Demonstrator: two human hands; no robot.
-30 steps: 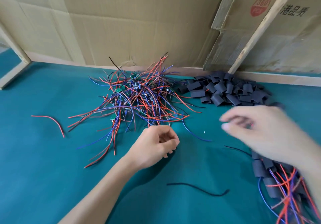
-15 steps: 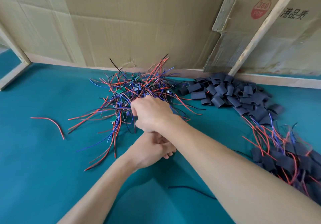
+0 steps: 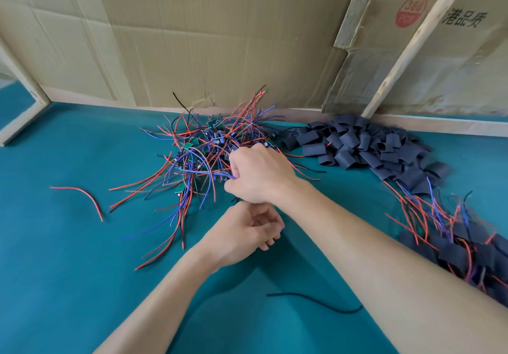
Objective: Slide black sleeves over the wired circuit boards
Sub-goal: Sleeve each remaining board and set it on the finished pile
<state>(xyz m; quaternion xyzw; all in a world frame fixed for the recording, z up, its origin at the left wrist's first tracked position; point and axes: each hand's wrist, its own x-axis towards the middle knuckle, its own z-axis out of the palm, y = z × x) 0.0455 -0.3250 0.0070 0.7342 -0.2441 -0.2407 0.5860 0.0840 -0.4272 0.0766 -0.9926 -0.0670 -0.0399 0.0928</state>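
Observation:
A tangle of wired circuit boards (image 3: 203,147), small green boards with red, blue and black leads, lies at the back middle of the teal table. My right hand (image 3: 261,175) reaches across into its right edge, and its curled fingers grip some of the wires. Just below it my left hand (image 3: 244,232) rests on the table, fingers curled into the palm, with nothing visible in it. A heap of loose black sleeves (image 3: 365,147) lies at the back right. Sleeved boards (image 3: 467,246) with wires sticking out are piled at the right edge.
A loose red wire (image 3: 82,194) lies at the left and a loose black wire (image 3: 316,302) near my right forearm. A cardboard wall (image 3: 220,37) with wooden battens (image 3: 406,40) closes the back. The teal table (image 3: 68,271) reaches toward me.
My right hand swung from the right side across my left hand into the wire tangle and closed on wires. My left hand stayed in place.

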